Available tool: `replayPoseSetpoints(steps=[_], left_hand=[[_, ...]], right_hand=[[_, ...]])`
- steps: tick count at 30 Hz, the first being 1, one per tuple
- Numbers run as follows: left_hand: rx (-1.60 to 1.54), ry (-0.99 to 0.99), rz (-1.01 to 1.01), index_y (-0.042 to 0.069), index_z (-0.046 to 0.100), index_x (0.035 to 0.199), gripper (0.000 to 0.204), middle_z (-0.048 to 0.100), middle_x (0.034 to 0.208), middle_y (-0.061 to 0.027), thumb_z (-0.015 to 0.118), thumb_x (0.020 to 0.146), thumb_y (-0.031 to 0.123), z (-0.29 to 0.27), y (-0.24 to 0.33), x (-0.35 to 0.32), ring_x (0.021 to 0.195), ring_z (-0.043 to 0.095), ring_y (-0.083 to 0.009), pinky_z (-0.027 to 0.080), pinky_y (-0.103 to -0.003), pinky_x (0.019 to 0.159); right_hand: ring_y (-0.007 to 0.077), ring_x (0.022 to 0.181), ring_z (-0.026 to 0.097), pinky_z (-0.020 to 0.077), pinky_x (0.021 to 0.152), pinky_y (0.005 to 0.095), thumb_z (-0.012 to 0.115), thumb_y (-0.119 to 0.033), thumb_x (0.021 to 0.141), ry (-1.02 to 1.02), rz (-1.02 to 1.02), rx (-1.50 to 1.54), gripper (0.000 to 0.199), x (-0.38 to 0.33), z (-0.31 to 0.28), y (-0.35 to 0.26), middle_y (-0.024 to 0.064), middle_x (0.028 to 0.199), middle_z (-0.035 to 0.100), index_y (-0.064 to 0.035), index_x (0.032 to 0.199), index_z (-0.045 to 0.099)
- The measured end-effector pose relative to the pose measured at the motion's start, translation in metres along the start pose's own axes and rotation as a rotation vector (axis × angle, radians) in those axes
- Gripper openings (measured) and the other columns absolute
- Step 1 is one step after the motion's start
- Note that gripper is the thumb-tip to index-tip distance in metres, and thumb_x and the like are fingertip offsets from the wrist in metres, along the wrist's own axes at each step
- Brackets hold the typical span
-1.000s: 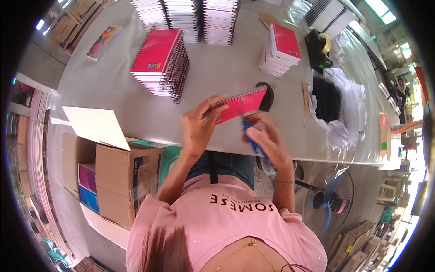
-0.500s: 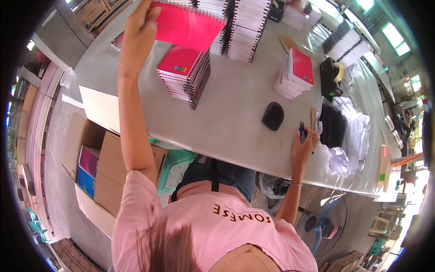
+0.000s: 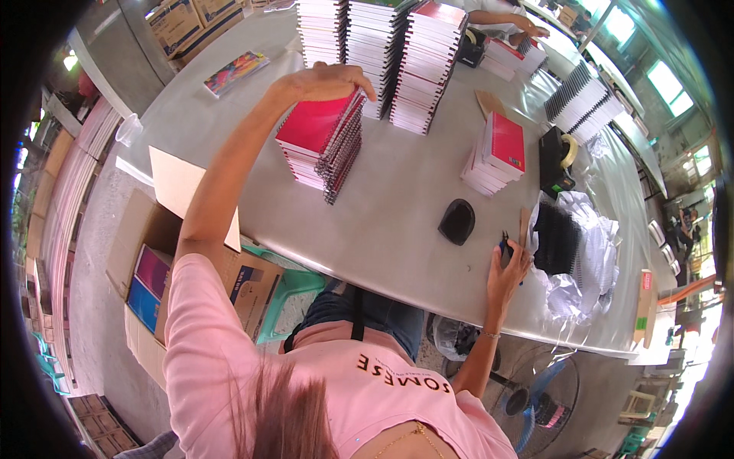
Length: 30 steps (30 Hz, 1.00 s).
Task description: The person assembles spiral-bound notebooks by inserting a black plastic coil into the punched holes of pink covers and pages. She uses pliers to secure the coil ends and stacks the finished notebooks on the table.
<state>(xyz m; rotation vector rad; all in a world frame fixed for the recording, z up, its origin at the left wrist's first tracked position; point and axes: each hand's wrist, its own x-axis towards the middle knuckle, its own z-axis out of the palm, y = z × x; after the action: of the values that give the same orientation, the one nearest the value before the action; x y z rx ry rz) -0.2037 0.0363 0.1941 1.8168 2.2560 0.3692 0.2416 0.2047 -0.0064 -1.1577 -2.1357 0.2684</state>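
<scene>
Notebook stack (image 3: 321,149) under left hand (image 3: 325,80); right hand (image 3: 508,264) hides tool.

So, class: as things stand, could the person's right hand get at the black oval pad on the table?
Probably yes: the right hand rests on the table just beside the black oval pad, with bare tabletop between them.
</scene>
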Motion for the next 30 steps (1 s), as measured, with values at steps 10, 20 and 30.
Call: replayPoseSetpoints(steps=[10, 20, 30], left_hand=[[0.157, 0.195, -0.269, 0.028, 0.038, 0.151, 0.085, 0.027, 0.155, -0.018, 0.051, 0.083, 0.078, 0.048, 0.019, -0.042, 0.148, 0.018, -0.0374, 0.017, -0.059, 0.118], [0.136, 0.276, -0.184, 0.023, 0.044, 0.147, 0.063, 0.035, 0.152, -0.0125, 0.06, 0.088, 0.04, 0.053, 0.011, -0.036, 0.142, 0.032, -0.0334, 0.025, -0.049, 0.119], [0.056, 0.291, -0.145, 0.016, 0.051, 0.139, 0.062, 0.049, 0.141, -0.0102, 0.063, 0.083, 0.039, 0.051, 0.007, -0.034, 0.137, 0.039, -0.033, 0.032, -0.055, 0.113]], right_hand=[[0.0327, 0.117, 0.048, 0.0339, 0.107, 0.0495, 0.067, -0.022, 0.089, 0.032, -0.062, -0.04, 0.032, -0.002, 0.0, 0.005, 0.0125, 0.115, 0.056, -0.0075, 0.117, 0.058], [0.0332, 0.12, 0.047, 0.0342, 0.108, 0.0486, 0.068, -0.021, 0.089, -0.032, 0.0, 0.011, 0.034, -0.003, -0.005, 0.003, 0.0145, 0.118, 0.055, -0.0068, 0.118, 0.058], [0.0334, 0.12, 0.047, 0.0347, 0.106, 0.0489, 0.068, -0.023, 0.09, -0.038, 0.014, 0.034, 0.034, -0.004, -0.006, 0.004, 0.0137, 0.119, 0.054, -0.0084, 0.119, 0.058]])
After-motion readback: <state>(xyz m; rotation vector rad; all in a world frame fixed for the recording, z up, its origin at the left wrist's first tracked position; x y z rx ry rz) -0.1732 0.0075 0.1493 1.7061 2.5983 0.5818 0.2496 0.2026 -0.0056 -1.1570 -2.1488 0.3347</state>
